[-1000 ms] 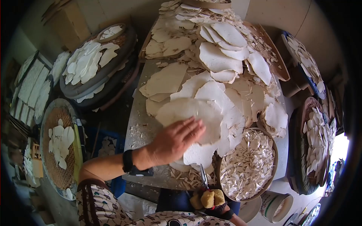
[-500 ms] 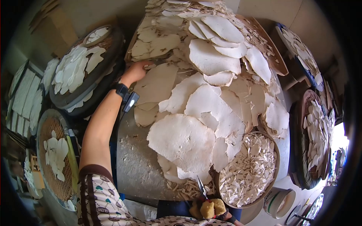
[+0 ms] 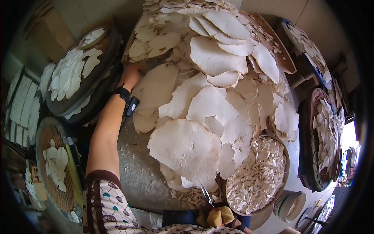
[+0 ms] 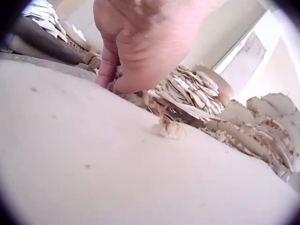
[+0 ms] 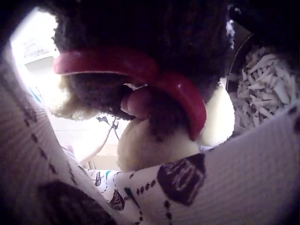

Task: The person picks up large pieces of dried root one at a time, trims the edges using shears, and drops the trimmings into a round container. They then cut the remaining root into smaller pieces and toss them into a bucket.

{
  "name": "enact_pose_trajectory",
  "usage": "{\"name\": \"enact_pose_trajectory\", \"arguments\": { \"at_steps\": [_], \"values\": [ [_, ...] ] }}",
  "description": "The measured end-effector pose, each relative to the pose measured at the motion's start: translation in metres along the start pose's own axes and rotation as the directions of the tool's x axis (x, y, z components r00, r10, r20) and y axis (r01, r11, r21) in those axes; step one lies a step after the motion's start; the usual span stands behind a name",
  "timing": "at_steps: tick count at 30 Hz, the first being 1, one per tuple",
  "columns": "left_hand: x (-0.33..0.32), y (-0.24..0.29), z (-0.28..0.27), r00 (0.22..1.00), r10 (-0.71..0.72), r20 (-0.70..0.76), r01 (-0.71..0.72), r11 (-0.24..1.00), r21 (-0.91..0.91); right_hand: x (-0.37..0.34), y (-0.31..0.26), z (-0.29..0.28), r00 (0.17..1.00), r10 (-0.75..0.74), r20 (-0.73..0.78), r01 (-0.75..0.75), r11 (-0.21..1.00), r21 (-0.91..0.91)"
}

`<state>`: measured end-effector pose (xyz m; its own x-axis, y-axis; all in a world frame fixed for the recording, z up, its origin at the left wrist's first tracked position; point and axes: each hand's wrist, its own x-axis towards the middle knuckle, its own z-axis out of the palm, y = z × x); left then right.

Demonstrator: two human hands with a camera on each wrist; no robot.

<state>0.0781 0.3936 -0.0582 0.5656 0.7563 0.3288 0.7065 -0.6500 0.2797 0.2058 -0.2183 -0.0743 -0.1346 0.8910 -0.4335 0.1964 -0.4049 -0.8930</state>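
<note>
Left wrist view: pale sheet nearer the camera than left hand's grip

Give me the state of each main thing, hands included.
Left hand: at the left-side sheets, fingertips hidden.
Right hand: curled round the scissors.
Scissors: held, red-handled; blades open or shut unclear.
Round tub: uncovered, full of pale strips.
Nearest large sheet: lying on others, edge uneven.
White bucket: uncovered.
Woven tray: holding several pale sheets.
</note>
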Motion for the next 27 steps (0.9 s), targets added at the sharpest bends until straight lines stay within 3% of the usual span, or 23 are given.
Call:
{"name": "enact_pose_trajectory", "arguments": {
  "at_steps": [1, 4, 5, 7, 9, 10, 11, 13, 16, 17, 19, 20, 21, 22, 25, 26, 27],
  "values": [
    [-0.005, -0.003, -0.001, 0.997, -0.028, -0.072, 0.026, 0.999, -0.023, -0.003, 0.001, 0.003, 1.000, -0.003, 0.008, 0.003, 1.000, 0.001],
    [-0.014, 0.011, -0.034, 0.943, -0.324, 0.072, 0.329, 0.888, -0.321, -0.005, 0.003, 0.004, 1.000, -0.022, 0.017, 0.022, 1.000, -0.002],
    [-0.019, 0.019, -0.045, 0.948, -0.294, 0.120, 0.314, 0.814, -0.489, -0.009, 0.003, 0.006, 0.999, -0.028, 0.017, 0.028, 1.000, 0.000],
    [-0.040, 0.040, -0.066, 0.957, -0.208, 0.202, 0.286, 0.573, -0.768, -0.012, 0.004, 0.008, 0.999, -0.047, 0.021, 0.047, 0.999, -0.007],
    [-0.070, 0.100, -0.112, 0.918, -0.076, 0.390, 0.372, 0.506, -0.778, -0.016, 0.004, 0.011, 0.998, -0.057, 0.020, 0.057, 0.998, -0.002],
    [-0.082, 0.118, -0.121, 0.887, 0.081, 0.455, 0.378, 0.441, -0.814, -0.015, 0.003, 0.012, 0.998, -0.060, 0.020, 0.060, 0.998, -0.002],
    [-0.092, 0.134, -0.131, 0.838, 0.240, 0.490, 0.386, 0.373, -0.843, -0.014, 0.002, 0.013, 0.998, -0.066, 0.022, 0.066, 0.998, 0.000],
    [-0.109, 0.174, -0.162, 0.621, 0.474, 0.624, 0.520, 0.347, -0.780, -0.013, 0.002, 0.014, 0.997, -0.071, 0.026, 0.071, 0.997, 0.001],
    [-0.103, 0.185, -0.160, 0.592, 0.541, 0.598, 0.572, 0.241, -0.784, -0.012, 0.002, 0.015, 0.997, -0.071, 0.026, 0.071, 0.997, 0.007],
    [-0.078, 0.165, -0.135, 0.601, 0.585, 0.544, 0.542, 0.201, -0.816, -0.012, 0.003, 0.015, 0.997, -0.069, 0.025, 0.068, 0.998, 0.005],
    [-0.036, 0.132, -0.103, 0.781, 0.272, 0.563, 0.492, 0.289, -0.821, -0.013, 0.004, 0.014, 0.997, -0.067, 0.023, 0.067, 0.998, 0.008],
    [-0.017, 0.114, -0.083, 0.826, 0.092, 0.555, 0.516, 0.273, -0.812, -0.013, 0.004, 0.012, 0.998, -0.062, 0.020, 0.061, 0.998, 0.009],
    [-0.002, 0.094, -0.062, 0.847, -0.052, 0.529, 0.526, 0.223, -0.820, -0.012, 0.004, 0.009, 0.998, -0.059, 0.017, 0.059, 0.998, 0.015],
    [0.011, 0.080, -0.049, 0.820, -0.196, 0.538, 0.571, 0.223, -0.790, -0.010, 0.006, 0.007, 0.998, -0.054, 0.014, 0.054, 0.998, 0.017],
    [0.031, 0.066, -0.009, 0.852, -0.410, 0.324, 0.519, 0.587, -0.622, -0.008, 0.008, 0.004, 0.999, -0.043, 0.006, 0.043, 0.999, 0.018],
    [0.038, 0.062, 0.002, 0.889, -0.382, 0.253, 0.455, 0.804, -0.383, -0.008, 0.009, 0.003, 0.999, -0.040, 0.003, 0.040, 0.999, 0.021],
    [0.042, 0.055, 0.014, 0.958, -0.274, 0.085, 0.287, 0.917, -0.277, -0.007, 0.011, 0.001, 0.999, -0.032, 0.004, 0.032, 0.999, 0.026]
  ]
}}
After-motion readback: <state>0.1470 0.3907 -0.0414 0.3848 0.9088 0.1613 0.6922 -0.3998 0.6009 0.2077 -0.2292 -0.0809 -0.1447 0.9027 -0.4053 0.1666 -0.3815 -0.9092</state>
